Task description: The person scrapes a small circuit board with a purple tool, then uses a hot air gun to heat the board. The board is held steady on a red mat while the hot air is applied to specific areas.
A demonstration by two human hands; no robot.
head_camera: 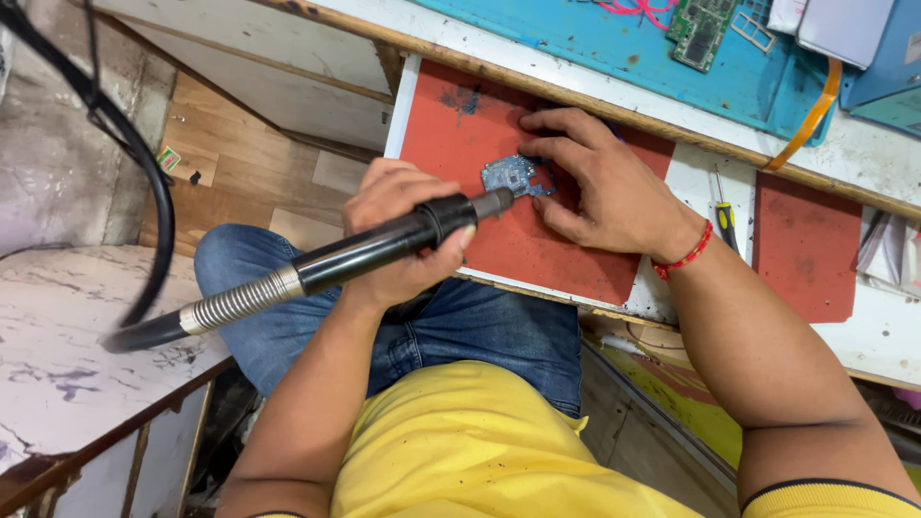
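Note:
A small blue circuit board (514, 175) lies on a red mat (537, 240) on a pull-out shelf. My left hand (398, 235) grips a black hot-air wand (384, 247) with a ribbed metal collar and a black hose. The wand's nozzle tip points at the board's near edge, almost touching it. My right hand (600, 187), with a red bead bracelet at the wrist, rests on the mat. Its fingers curl around the board's right side and press it down, hiding part of it.
A blue work mat (614, 48) on the bench above holds a green circuit board (700, 31). A yellow-and-black screwdriver (726, 216) lies right of my wrist, beside a second red mat (806, 245). The black hose (144, 163) loops over a white marbled surface (67, 336) at left.

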